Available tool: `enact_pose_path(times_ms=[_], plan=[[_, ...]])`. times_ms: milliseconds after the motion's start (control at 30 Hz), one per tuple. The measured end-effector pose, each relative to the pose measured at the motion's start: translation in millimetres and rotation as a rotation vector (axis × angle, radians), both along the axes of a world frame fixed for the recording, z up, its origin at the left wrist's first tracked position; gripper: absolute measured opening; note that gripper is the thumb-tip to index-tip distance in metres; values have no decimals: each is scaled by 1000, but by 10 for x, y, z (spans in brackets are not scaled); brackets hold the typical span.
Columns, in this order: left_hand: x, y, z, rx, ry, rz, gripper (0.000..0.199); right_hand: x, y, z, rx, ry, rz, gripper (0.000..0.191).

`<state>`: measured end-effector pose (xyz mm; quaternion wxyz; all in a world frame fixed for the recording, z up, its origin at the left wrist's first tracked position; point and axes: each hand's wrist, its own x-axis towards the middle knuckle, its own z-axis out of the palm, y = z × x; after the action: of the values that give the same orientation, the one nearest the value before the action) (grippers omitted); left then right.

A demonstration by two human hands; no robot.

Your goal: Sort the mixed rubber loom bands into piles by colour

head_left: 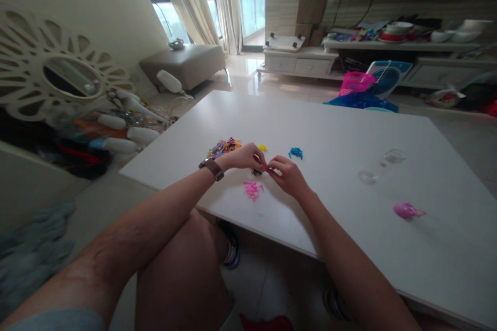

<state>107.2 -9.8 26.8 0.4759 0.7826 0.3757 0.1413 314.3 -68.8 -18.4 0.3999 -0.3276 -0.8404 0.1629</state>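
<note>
My left hand [250, 156] and my right hand [285, 171] meet at the fingertips above the white table [310, 124]. Both are closed in a pinch, with a small pinkish-red piece between them, too small to name. Under my fingers lies a small dark pile [257, 171], partly hidden. Nearer me is a pile of pink pieces [253, 191]. Beyond my left wrist spreads a multicoloured pile [224, 148]. A few yellow pieces [263, 148] lie just past my left hand, and blue pieces [295, 153] sit beyond my right hand.
On the table's right side are a clear plastic object [368, 176], another clear piece [395, 156] and a pink rounded object [407, 211]. A pink basket [356, 83] stands behind the table. White lamp-like shapes [142, 135] crowd its left edge.
</note>
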Motion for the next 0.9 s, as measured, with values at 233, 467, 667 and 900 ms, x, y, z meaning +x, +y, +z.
enact_pose_path(times_ms=[233,467,667,900], plan=[[-72,-33,55,-160,-76,2,22,-22,-36,48,-56,44,28,12],[-142,29,-6,-241,-137,101,25,-14,-46,71,-89,50,24,13],[-261,90,-53,-221,-167,257,27,-9,-61,58,-124,-47,70,11],[-267,75,-117,-332,-196,267,35,-128,-120,1,-189,-169,210,14]])
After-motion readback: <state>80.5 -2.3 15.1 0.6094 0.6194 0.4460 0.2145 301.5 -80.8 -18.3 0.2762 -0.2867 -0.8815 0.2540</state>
